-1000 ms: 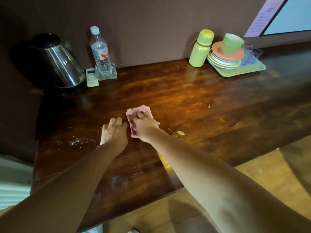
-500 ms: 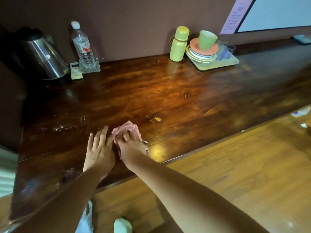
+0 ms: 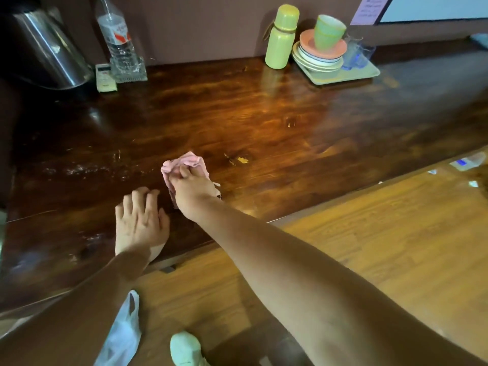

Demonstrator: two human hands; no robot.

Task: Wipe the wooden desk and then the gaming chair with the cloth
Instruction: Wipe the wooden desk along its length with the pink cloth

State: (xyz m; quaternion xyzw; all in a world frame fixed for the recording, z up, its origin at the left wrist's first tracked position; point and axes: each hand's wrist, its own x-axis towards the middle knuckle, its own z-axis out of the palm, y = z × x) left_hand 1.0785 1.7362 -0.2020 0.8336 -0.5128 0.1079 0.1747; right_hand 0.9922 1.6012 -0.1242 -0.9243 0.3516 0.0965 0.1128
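So the long, dark, glossy wooden desk (image 3: 237, 114) took up most of the view. Its front edge ran diagonally above the lighter orange-brown plank floor (image 3: 369, 247), and the whole middle stretch of the top lay open, shiny, with dusty streaks toward the left. The clutter all sat along the back wall: a rounded stainless steel kettle (image 3: 45, 48) far left, and a pale green rectangular tray (image 3: 364, 72) far right carrying stacked plates (image 3: 317, 60) with a green cup (image 3: 328, 30) on top. A yellow-green cylindrical flask (image 3: 281, 35) stood just left of the tray, and a clear plastic water bottle (image 3: 116, 38) beside the kettle. Near the front edge the left hand (image 3: 140, 220) lay flat, palm down, fingers straight and close together. Just beside it the right hand (image 3: 190, 188) had its fingers curled round the crumpled pink cloth (image 3: 184, 161), pressing it onto the wood. A small pale chip (image 3: 243, 160) showed in the surface just right of the cloth.
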